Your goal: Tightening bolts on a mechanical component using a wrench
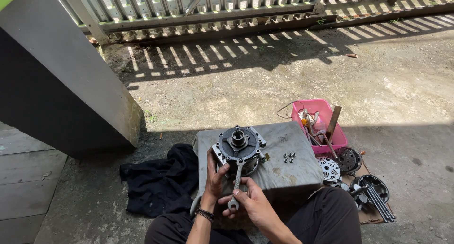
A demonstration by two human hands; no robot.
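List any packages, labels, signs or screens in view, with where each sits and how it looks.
No labels, signs or screens show.
Pink rectangular plastic tub: on the ground right of the grey cloth-covered block, holding tools.
Flattened brown cardboard sheet: on the ground under the round metal parts, by the person's right knee.

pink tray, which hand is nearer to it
Right. The right hand grips the wrench below the motor housing, on the side toward the pink tray. The left hand rests on the housing's far side, farther from the tray.
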